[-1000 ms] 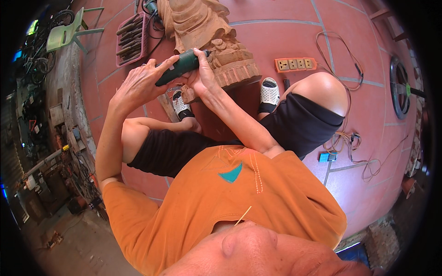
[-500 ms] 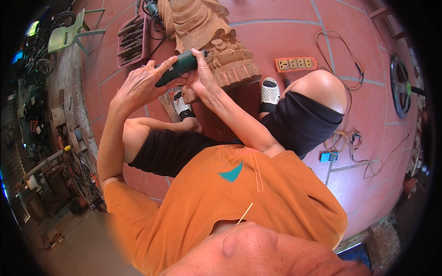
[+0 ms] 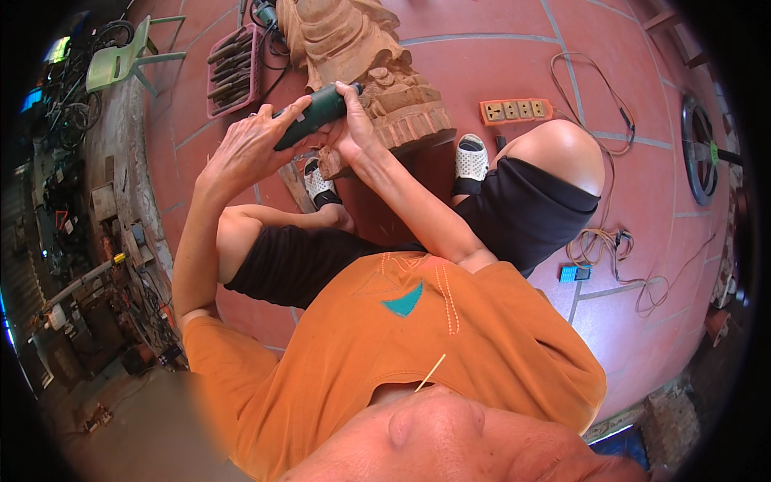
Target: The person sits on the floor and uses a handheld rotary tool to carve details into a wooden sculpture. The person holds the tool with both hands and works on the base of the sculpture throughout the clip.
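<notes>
Both of my hands are closed round a dark green handheld power grinder point(image 3: 316, 117), which slants up to the right. My left hand point(image 3: 261, 135) grips its lower left end. Further up, my right hand point(image 3: 353, 132) wraps the body near the black front end, with the thumb on top. A carved wooden statue point(image 3: 345, 40) lies just beyond, with draped folds and a carved base point(image 3: 414, 120) close to the right hand. The grinder's tip overlaps the carving; whether it touches the wood cannot be made out.
A pink basket point(image 3: 255, 72) of chisel-like tools stands left of the statue. An orange power strip point(image 3: 518, 110) lies to the right, with a cable point(image 3: 601, 145) looping over the red tiles. A blue phone point(image 3: 573, 274) lies near my right knee. A green chair point(image 3: 115, 66) is far left.
My hands and the grinder have shifted very slightly; both grips stay the same. The statue looks unmoved.
</notes>
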